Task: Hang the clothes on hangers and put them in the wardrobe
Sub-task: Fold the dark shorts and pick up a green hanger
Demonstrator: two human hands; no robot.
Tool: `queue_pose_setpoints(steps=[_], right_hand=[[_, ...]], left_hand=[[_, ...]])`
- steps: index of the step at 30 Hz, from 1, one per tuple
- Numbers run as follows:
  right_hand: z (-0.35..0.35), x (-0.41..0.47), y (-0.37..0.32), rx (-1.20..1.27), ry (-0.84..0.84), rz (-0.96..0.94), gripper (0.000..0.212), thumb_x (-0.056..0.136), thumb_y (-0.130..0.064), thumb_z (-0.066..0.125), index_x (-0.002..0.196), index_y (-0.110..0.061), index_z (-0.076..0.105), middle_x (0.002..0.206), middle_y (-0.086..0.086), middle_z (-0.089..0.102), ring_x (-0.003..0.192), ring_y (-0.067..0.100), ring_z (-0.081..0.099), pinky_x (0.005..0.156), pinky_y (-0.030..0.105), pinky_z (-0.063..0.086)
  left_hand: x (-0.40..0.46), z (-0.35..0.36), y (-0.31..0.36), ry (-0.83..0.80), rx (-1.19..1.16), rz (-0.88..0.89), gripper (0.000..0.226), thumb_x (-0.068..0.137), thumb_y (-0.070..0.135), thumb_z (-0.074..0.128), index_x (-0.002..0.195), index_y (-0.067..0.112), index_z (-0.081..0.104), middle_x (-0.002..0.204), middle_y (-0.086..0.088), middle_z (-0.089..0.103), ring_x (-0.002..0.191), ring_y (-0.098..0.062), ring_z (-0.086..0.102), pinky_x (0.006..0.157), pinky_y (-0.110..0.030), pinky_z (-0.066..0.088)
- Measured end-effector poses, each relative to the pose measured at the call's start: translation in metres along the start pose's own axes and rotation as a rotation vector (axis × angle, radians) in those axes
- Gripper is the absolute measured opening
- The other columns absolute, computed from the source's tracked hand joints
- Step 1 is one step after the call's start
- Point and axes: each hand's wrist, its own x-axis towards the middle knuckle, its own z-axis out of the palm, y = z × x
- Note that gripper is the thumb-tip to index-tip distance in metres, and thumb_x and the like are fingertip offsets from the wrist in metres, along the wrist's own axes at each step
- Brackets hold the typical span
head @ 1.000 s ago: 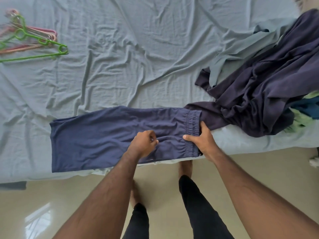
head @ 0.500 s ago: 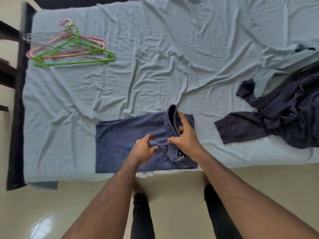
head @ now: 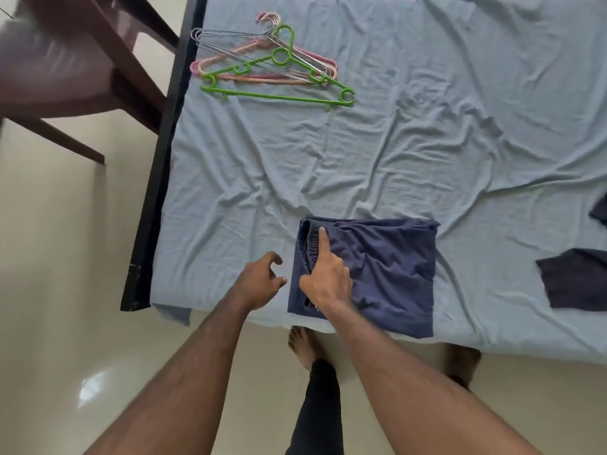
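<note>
The navy trousers (head: 377, 277) now lie folded in half on the near edge of the bed (head: 427, 142), the elastic waistband brought over to the left side of the pile; a second ago they were stretched out long, with the waistband at the right; the fold makes a short, compact piece that should drape over a hanger bar. The right hand (head: 328, 280) rests on the waistband, forefinger extended along the gathers and thumb at the fabric's edge, the other fingers bent against the cloth; whether it pinches the band I cannot tell. The left hand (head: 259, 284) has let go and hovers just beside the fold, its fingers loosely curled and holding nothing. The hangers (head: 272, 67), green, pink and wire, lie heaped at the bed's far left corner, well apart from the trousers; fetching one looks like the next step. More dark clothing (head: 578, 280) waits at the right.
</note>
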Motion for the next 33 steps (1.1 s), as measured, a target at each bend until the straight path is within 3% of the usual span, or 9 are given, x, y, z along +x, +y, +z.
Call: queue_pose_setpoints(steps=[3,7,10,15,19,27,33], right_hand=[[0.019,0.003,-0.015,0.055,-0.032,-0.036,0.091,0.087,-0.040,0.069,0.160,-0.033,0.015,0.126,0.006,0.061,0.117,0.031,0.058,0.095,0.044,0.053],[0.009,0.015,-0.027,0.112,0.101,-0.067,0.051,0.092,-0.022,0.058,0.142,-0.025,0.050,0.127,0.003,0.064,0.119,0.028,0.059,0.097,0.044,0.052],[-0.018,0.032,-0.035,0.084,0.168,-0.104,0.037,0.093,-0.016,0.056,0.130,-0.022,0.059,0.123,0.003,0.067,0.114,0.027,0.061,0.093,0.043,0.053],[-0.062,0.083,-0.059,0.003,0.215,-0.203,0.033,0.091,-0.012,0.052,0.121,-0.020,0.061,0.110,0.005,0.069,0.097,0.028,0.065,0.083,0.044,0.056],[-0.095,0.131,-0.082,-0.076,0.231,-0.301,0.033,0.089,-0.010,0.051,0.119,-0.019,0.063,0.112,0.007,0.069,0.100,0.031,0.064,0.088,0.044,0.052],[-0.169,0.240,-0.115,-0.102,0.309,-0.343,0.023,0.091,-0.014,0.054,0.105,-0.020,0.070,0.109,0.010,0.069,0.103,0.036,0.064,0.089,0.045,0.051],[-0.209,0.325,-0.129,-0.240,0.219,-0.235,0.034,0.096,-0.011,0.048,0.127,-0.022,0.056,0.131,0.010,0.058,0.126,0.034,0.052,0.099,0.049,0.040]], left_hand=[[0.002,-0.012,-0.008,0.035,-0.052,0.011,0.032,0.093,0.027,0.069,0.121,0.019,0.058,0.095,-0.004,0.065,0.082,-0.017,0.062,0.069,-0.030,0.047],[0.006,-0.029,-0.006,0.080,-0.110,0.032,0.026,0.094,0.027,0.067,0.118,0.019,0.061,0.093,-0.001,0.064,0.081,-0.012,0.060,0.064,-0.027,0.045],[0.019,-0.047,0.008,0.131,-0.155,0.051,0.023,0.094,0.026,0.067,0.115,0.019,0.062,0.090,0.000,0.065,0.080,-0.011,0.061,0.060,-0.023,0.044],[0.053,-0.082,0.046,0.224,-0.206,0.090,0.015,0.093,0.027,0.068,0.105,0.018,0.065,0.083,-0.001,0.067,0.076,-0.016,0.066,0.064,-0.027,0.049],[0.087,-0.112,0.074,0.309,-0.246,0.095,0.008,0.092,0.026,0.068,0.094,0.019,0.065,0.078,-0.001,0.068,0.071,-0.017,0.067,0.061,-0.028,0.051],[0.161,-0.177,0.122,0.381,-0.266,0.115,0.009,0.092,0.028,0.067,0.087,0.020,0.064,0.076,-0.005,0.070,0.078,-0.025,0.067,0.073,-0.037,0.057],[0.196,-0.197,0.137,0.398,-0.267,0.119,0.011,0.094,0.028,0.065,0.093,0.017,0.065,0.077,-0.007,0.070,0.075,-0.023,0.067,0.073,-0.038,0.057]])
